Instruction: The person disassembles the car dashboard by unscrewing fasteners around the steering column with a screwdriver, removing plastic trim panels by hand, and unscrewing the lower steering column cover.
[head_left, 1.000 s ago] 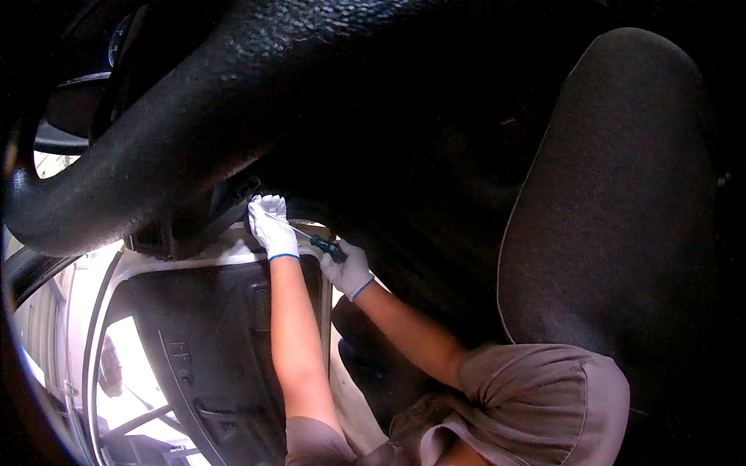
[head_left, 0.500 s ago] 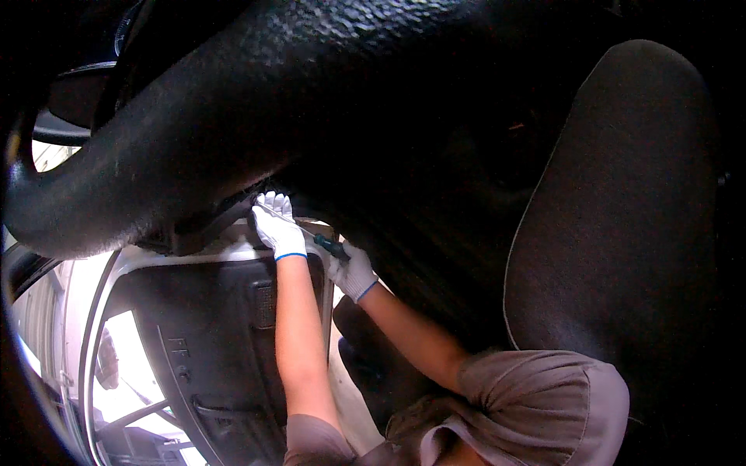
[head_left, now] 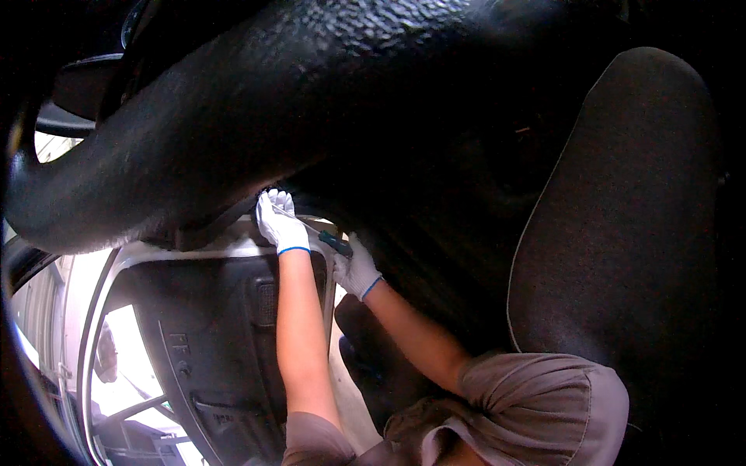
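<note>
My left hand (head_left: 280,221), in a white knit glove with a blue cuff edge, is raised under the dark dashboard edge. Its fingers are curled together around the front part of a screwdriver's thin metal shaft. The screwdriver (head_left: 334,243) has a dark green handle and slants from lower right to upper left. Behind that handle sits my right hand (head_left: 357,268), gloved in the same way and closed on it. The shaft's tip is hidden at the left fingers, and the spot they touch is too dark to make out.
A large black steering wheel (head_left: 155,155) curves across the upper left, close above my hands. An open car door with a dark inner panel (head_left: 225,334) stands at the lower left. On the right is a dark fabric seat (head_left: 614,217). A side mirror (head_left: 85,89) shows at the far upper left.
Both hands and the screwdriver appear slightly further right in the picture, along with a small shift of the whole view. The hold of each hand looks the same.
</note>
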